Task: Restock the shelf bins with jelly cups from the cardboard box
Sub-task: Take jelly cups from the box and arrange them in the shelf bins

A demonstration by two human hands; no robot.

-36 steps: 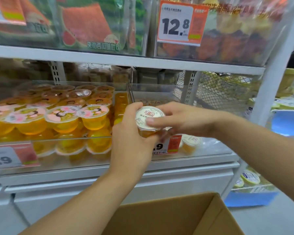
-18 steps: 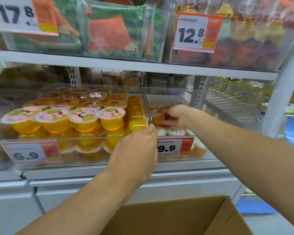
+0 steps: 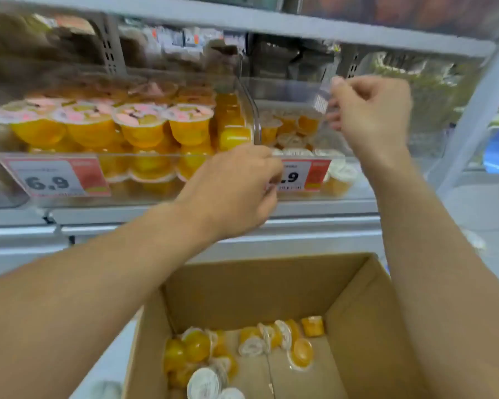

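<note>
While both hands were up at the shelf, neither one had a cup in it as far as I could see. My left hand [image 3: 236, 191] sat at the front lip of the right bin [image 3: 297, 90], fingers curled over the edge by the price tag [image 3: 303, 175]; whether it was actually gripping that edge or just resting there, I couldn't tell, since the fingertips were hidden. My right hand [image 3: 369, 113] hung at about 1 o'clock from the left one, over the bin's right wall, fingers loosely curled and holding nothing I could make out, though motion blur muddied it.

The cups [image 3: 293, 133] already stocked sat low in that bin. The rest [image 3: 242, 347] lay scattered on the floor of the box [image 3: 366, 298], at 6 o'clock from my hands, some on their sides, some lid-up.

Handling-wise, my guess was these were light, thin plastic tubs with a peel-off foil lid, fairly stiff at the rim but squashy in the wall. Slick too, probably. I'd have grabbed around the rim just under the lid, thumb on one side and fingers opposite, never pressing the foil. Small enough that two or three per hand looked doable.
</note>
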